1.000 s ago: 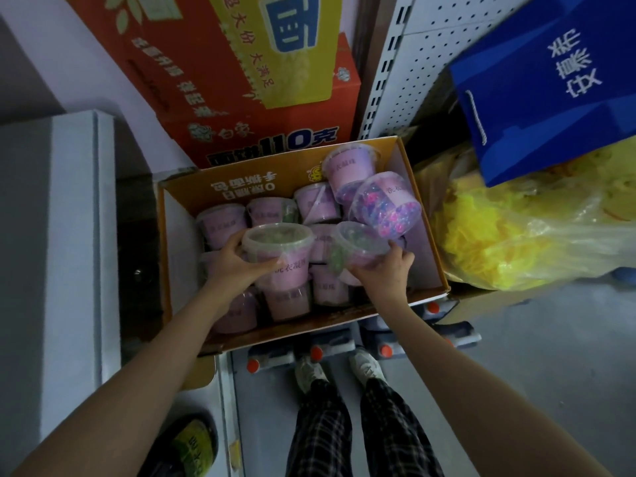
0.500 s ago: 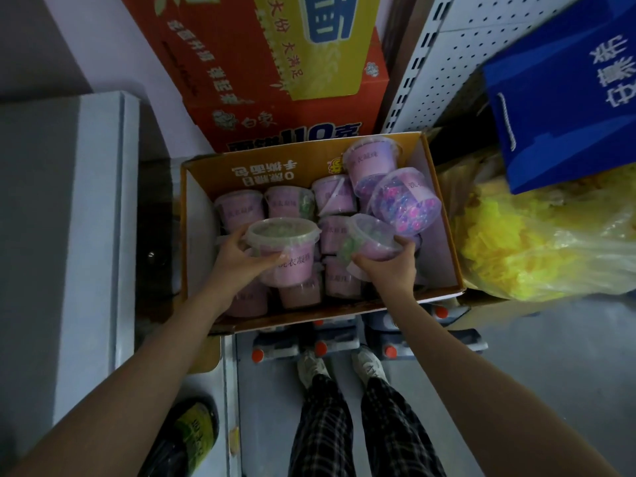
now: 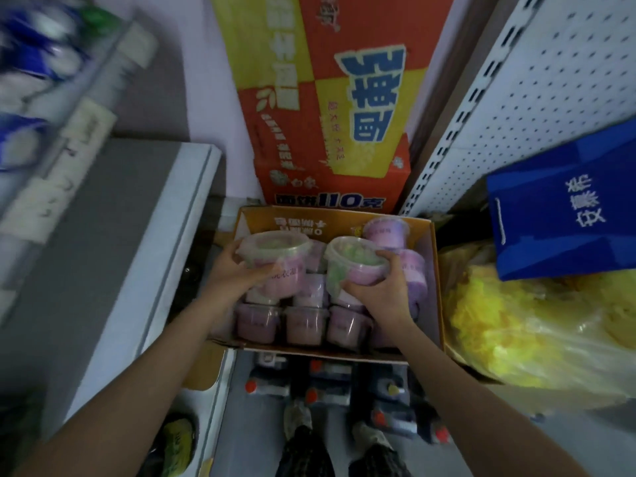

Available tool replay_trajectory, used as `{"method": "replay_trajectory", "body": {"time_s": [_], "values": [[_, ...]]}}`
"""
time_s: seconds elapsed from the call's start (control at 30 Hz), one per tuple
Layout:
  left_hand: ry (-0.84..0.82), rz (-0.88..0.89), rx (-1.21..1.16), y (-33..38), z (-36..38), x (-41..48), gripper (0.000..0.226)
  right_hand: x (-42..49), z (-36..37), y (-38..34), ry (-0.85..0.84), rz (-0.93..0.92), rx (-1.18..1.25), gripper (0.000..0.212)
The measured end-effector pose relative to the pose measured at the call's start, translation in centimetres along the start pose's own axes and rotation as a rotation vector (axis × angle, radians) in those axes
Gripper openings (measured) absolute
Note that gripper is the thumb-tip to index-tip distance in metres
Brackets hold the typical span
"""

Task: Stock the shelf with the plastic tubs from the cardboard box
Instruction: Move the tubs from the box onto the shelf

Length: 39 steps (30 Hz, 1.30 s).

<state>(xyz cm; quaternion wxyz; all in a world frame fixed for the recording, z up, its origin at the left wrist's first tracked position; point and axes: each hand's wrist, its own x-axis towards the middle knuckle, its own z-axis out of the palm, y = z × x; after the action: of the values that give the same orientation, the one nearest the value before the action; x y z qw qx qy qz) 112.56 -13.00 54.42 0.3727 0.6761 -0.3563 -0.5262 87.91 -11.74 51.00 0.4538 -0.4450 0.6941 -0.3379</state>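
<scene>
Since half a second ago we have lifted both tubs higher, so they now sit above the rest of the load rather than among it. The view has also swung up and left, bringing a blurred shelf (image 3: 69, 149) with paper labels along its edge into the top left corner.

Our left hand (image 3: 234, 277) grips the left tub (image 3: 275, 259). Its fingers (image 3: 234, 247) curl round the far side under the rim and the thumb lies across the pink label. This tub is roughly upright, with a clear lid over greenish contents. Our right hand (image 3: 382, 294) holds the right tub (image 3: 354, 263), with its fingers curled over the rim on the right and the thumb under the near side. This tub tips towards the left one, and the two are just beside each other; we cannot tell whether they touch.

Both are over the box (image 3: 435, 287), which is open at the top and holds more tubs (image 3: 303, 325) standing in rows. One more stands in the back right corner.

Behind the box a red and yellow carton (image 3: 327, 115) leans upright against the wall. A white pegboard (image 3: 516, 80) runs up the right side, with a blue bag (image 3: 564, 215) in front of it and a yellow bag (image 3: 516, 321) below. Dark bottles (image 3: 330, 373) with red caps lie on the floor under the box's near edge. A grey-white unit (image 3: 120, 253) stands to the left.
</scene>
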Motion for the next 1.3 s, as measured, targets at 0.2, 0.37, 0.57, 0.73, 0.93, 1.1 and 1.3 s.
{"method": "replay_trajectory", "body": {"time_s": [0.2,0.37,0.57,0.73,0.93,1.1,1.3], "values": [[0.248,0.137,-0.095,4.3,-2.5,-7.8,0.081,-0.7,-2.2,-6.8,-0.089,-0.267,0.028,0.081],[0.445,0.227,-0.146,6.4,-4.3,-16.9,0.095,-3.5,-3.3,-12.3,-0.302,-0.445,0.097,0.082],[0.692,0.303,-0.221,7.8,-7.3,-27.6,0.095,-9.2,-3.3,-18.2,-0.549,-0.616,0.142,0.085],[0.96,0.361,-0.156,8.1,-9.5,-35.1,0.072,-14.5,-1.7,-21.7,-0.714,-0.721,0.162,0.081],[1.127,0.408,-0.171,6.8,-12.4,-45.2,0.076,-23.2,1.5,-25.5,-0.908,-0.868,0.208,0.083],[1.28,0.448,-0.194,5.3,-13.9,-54.8,0.079,-32.4,4.0,-26.6,-1.05,-1.0,0.249,0.08],[1.438,0.436,-0.145,2.5,-15.6,-67.0,0.085,-43.8,5.6,-26.3,-1.172,-1.104,0.357,0.077]]}}
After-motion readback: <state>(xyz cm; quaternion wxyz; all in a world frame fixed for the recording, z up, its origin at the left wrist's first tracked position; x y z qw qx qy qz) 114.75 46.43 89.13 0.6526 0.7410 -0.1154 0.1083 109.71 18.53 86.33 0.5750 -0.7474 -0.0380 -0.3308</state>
